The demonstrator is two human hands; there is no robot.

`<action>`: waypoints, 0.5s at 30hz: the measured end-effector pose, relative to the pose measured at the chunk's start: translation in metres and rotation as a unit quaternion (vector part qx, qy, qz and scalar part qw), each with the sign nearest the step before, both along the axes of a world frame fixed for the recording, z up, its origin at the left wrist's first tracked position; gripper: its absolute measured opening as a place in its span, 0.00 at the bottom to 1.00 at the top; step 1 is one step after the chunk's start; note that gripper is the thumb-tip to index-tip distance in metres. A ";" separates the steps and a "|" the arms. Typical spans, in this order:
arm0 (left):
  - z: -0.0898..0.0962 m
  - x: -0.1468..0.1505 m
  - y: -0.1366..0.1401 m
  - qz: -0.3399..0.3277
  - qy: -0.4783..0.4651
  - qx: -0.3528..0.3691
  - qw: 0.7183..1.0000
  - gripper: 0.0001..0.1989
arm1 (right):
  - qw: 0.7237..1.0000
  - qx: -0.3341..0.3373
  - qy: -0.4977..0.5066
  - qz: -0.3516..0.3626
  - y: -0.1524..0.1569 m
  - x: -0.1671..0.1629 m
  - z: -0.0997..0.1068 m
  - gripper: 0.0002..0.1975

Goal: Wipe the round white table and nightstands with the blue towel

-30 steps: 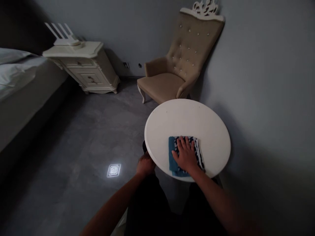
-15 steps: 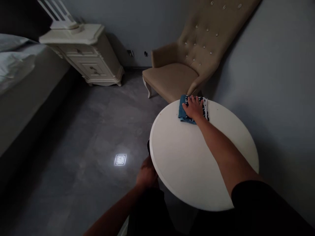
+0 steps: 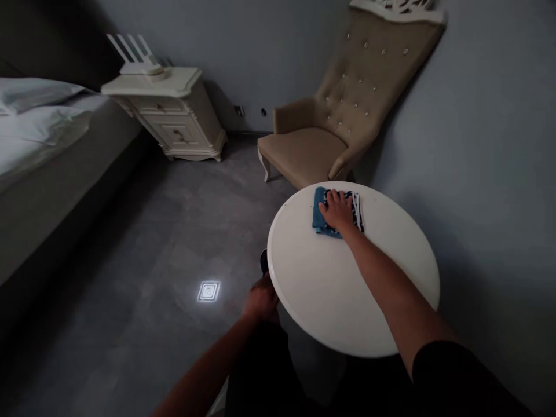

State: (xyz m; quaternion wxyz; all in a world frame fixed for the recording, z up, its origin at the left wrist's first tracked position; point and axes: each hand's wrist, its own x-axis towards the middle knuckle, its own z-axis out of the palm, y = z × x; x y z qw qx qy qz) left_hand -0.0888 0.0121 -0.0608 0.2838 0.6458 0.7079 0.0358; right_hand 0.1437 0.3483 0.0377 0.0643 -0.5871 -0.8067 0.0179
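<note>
My right hand (image 3: 337, 209) lies flat on a folded cloth (image 3: 319, 215), its fingers spread. The cloth is teal on one side and dark with a white pattern on the other. It rests on a round white table (image 3: 321, 289), just inside the far rim. My right forearm reaches across the tabletop. Low at the table's left edge is my left hand (image 3: 262, 298), by my leg. Its fingers are in shadow and partly hidden, so whether it grips the edge cannot be made out. A few tiny specks show on the tabletop near the cloth.
A tan tufted armchair (image 3: 304, 152) stands just behind the table. A cream nightstand (image 3: 174, 124) holds a white router (image 3: 141, 62). A bed (image 3: 52, 139) runs along the left. A square light patch (image 3: 209, 291) shows on the grey floor (image 3: 143, 249).
My right hand and the cloth have slid a little toward me, away from the table's far rim. The view has tilted up, showing more of the chair's top. My left hand stays beside the table.
</note>
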 end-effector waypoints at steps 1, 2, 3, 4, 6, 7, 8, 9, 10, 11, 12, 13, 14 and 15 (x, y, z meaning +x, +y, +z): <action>0.001 0.002 -0.001 -0.002 0.005 0.004 1.000 0.21 | 1.000 0.004 -0.003 0.009 -0.026 0.003 0.000 0.40; 0.002 0.005 -0.003 -0.004 0.013 0.003 1.000 0.21 | 1.000 0.006 -0.006 0.017 -0.054 0.006 0.000 0.40; 0.003 0.008 -0.004 -0.006 0.021 0.001 1.000 0.21 | 1.000 0.007 -0.008 0.024 -0.083 0.009 0.001 0.39; 0.003 0.010 -0.006 -0.009 0.029 0.001 1.000 0.21 | 1.000 0.004 -0.008 0.030 -0.113 0.012 0.001 0.39; 0.001 0.015 -0.011 -0.016 0.044 0.004 0.999 0.22 | 0.999 -0.007 -0.004 0.043 -0.175 0.020 0.000 0.39; 0.000 0.017 -0.013 -0.016 0.051 0.005 0.999 0.23 | 0.999 -0.012 0.001 0.050 -0.206 0.024 -0.001 0.39; -0.002 0.019 -0.016 -0.015 0.058 0.007 0.998 0.23 | 0.998 -0.017 0.009 0.057 -0.235 0.028 -0.003 0.38; -0.004 0.021 -0.018 -0.014 0.063 0.011 0.998 0.24 | 0.998 -0.022 0.017 0.065 -0.264 0.033 -0.005 0.39; -0.006 0.023 -0.020 -0.013 0.066 0.014 0.998 0.24 | 0.997 -0.025 0.026 0.071 -0.291 0.037 -0.008 0.39; -0.008 0.024 -0.022 -0.010 0.067 0.018 0.998 0.23 | 0.996 -0.028 0.033 0.075 -0.314 0.041 -0.011 0.39; -0.009 0.025 -0.023 -0.005 0.065 0.021 0.998 0.23 | 0.996 -0.030 0.039 0.078 -0.334 0.044 -0.013 0.39; -0.010 0.026 -0.024 0.001 0.064 0.024 0.998 0.23 | 0.995 -0.032 0.042 0.079 -0.350 0.047 -0.015 0.39; -0.011 0.027 -0.025 0.004 0.062 0.024 0.998 0.22 | 0.995 -0.034 0.044 0.079 -0.361 0.048 -0.017 0.39; -0.010 0.027 -0.025 0.005 0.060 0.025 0.998 0.22 | 0.995 -0.037 0.043 0.078 -0.367 0.049 -0.018 0.39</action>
